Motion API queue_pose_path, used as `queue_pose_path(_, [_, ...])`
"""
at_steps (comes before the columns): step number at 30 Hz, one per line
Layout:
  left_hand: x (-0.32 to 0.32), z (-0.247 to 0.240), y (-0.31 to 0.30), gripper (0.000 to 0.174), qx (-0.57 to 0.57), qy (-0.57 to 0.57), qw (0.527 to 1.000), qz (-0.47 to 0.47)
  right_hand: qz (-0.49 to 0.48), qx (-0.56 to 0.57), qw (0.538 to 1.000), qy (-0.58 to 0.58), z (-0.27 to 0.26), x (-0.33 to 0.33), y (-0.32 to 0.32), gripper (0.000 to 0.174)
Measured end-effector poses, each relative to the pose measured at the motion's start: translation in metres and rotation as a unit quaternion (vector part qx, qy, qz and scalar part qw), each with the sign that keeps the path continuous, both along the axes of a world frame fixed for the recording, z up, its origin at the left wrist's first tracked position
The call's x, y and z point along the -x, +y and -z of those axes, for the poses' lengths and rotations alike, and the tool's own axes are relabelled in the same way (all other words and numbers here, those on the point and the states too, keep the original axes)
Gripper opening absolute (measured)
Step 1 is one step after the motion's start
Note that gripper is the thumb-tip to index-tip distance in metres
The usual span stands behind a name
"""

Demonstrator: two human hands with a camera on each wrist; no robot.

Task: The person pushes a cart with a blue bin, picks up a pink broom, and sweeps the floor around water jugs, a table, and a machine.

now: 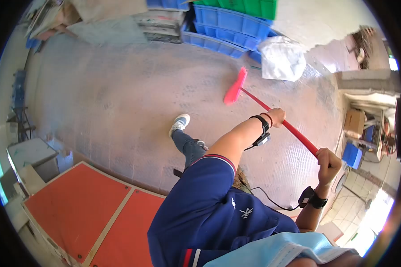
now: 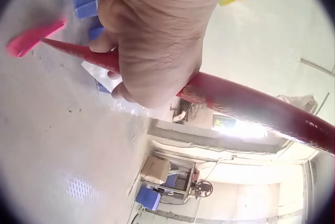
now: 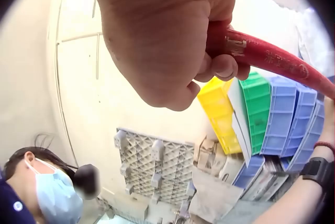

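Observation:
A broom with a pink head (image 1: 235, 87) and a red handle (image 1: 300, 134) slants across the head view, its bristles low over the floor (image 1: 133, 93). Partway down the handle, my left hand (image 1: 278, 116) grips it, fingers wrapped round. My right hand (image 1: 329, 164) holds the handle nearer its top end. The left wrist view has the left hand (image 2: 157, 41) on the handle, which thins toward the pink head (image 2: 36, 38). Curled fingers of the right hand (image 3: 162, 41) surround the red handle (image 3: 272, 59) in the right wrist view.
Stacked blue crates (image 1: 231, 26) with a green crate (image 1: 249, 6) stand ahead, beside a white sack (image 1: 283, 58). Red-orange panels (image 1: 80, 204) lie at the lower left. On the right are a shelf with a cardboard box (image 1: 354, 123) and a blue bin (image 1: 352, 155).

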State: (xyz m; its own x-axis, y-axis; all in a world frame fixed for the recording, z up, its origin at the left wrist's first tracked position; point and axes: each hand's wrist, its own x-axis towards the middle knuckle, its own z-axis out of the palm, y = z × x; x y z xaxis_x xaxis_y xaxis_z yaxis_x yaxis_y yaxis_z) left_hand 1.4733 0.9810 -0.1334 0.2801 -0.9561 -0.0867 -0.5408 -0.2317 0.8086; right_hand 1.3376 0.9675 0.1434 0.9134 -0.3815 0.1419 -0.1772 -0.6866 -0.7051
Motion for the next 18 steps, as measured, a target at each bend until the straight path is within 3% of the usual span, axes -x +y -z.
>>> queue_pose_path(4, [0.030,-0.031,-0.038,0.013,0.012,-0.031,0.999,0.014,0.020,-0.138,0.976,-0.169,-0.009,0.056,-0.074,0.033])
queue_pose_path(8, [0.006,-0.038,-0.026,0.012,-0.026,-0.070,0.997,0.011,0.054,-0.232,0.952,-0.191,0.008,0.057,-0.120,0.035])
queue_pose_path(12, [-0.064,0.029,0.018,0.013,-0.153,-0.100,0.983,0.003,0.065,-0.301,0.945,-0.111,0.117,-0.001,-0.138,0.028])
queue_pose_path(13, [-0.084,0.046,0.026,0.015,-0.215,-0.103,0.970,0.038,0.054,-0.348,0.933,-0.075,0.142,-0.018,-0.133,0.026])
queue_pose_path(15, [-0.104,0.111,0.036,0.016,-0.234,-0.107,0.966,0.025,0.070,-0.344,0.936,-0.035,0.178,-0.046,-0.124,0.027])
queue_pose_path(17, [-0.110,0.110,0.007,0.016,-0.266,-0.091,0.957,0.071,0.096,-0.356,0.928,-0.056,0.191,-0.054,-0.139,0.032])
queue_pose_path(18, [-0.101,0.107,-0.014,0.016,-0.242,-0.063,0.967,0.050,0.112,-0.371,0.920,-0.056,0.193,-0.043,-0.160,0.032])
